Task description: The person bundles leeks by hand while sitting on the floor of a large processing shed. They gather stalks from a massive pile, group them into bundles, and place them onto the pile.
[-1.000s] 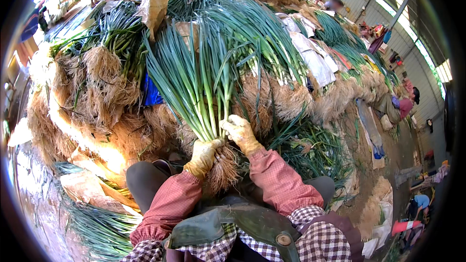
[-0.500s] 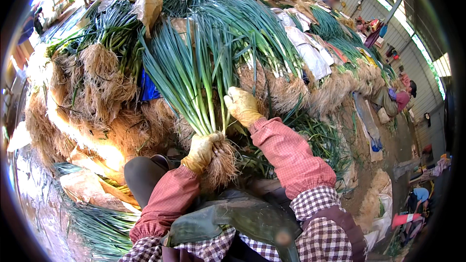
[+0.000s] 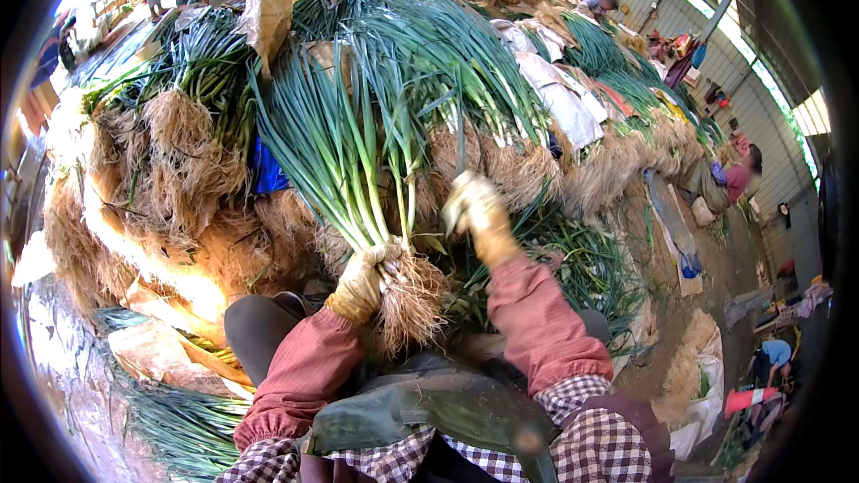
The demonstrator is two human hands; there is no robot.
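Note:
My left hand (image 3: 360, 284), in a yellowed work glove, is closed around the pale stem bases of a bunch of green onions (image 3: 362, 161). Their brown roots (image 3: 413, 300) hang out below the fist, and the long green leaves fan upward, resting against the heap behind. To the right of the stems is my right hand (image 3: 480, 213), gloved the same way and apart from the bunch. Motion smears its fingers, so whether anything is in them cannot be made out.
A high heap of green onions (image 3: 465, 45), roots (image 3: 201, 152) toward me, spans the front. Loose trimmed leaves (image 3: 577, 259) lie at right. More green onions (image 3: 183, 416) lie low at left beside brown sacking (image 3: 170, 353). A person (image 3: 735, 177) sits farther right.
My right hand has moved from beside the stems to the right and slightly down, away from the bunch. My left hand keeps its hold, and more of the roots shows.

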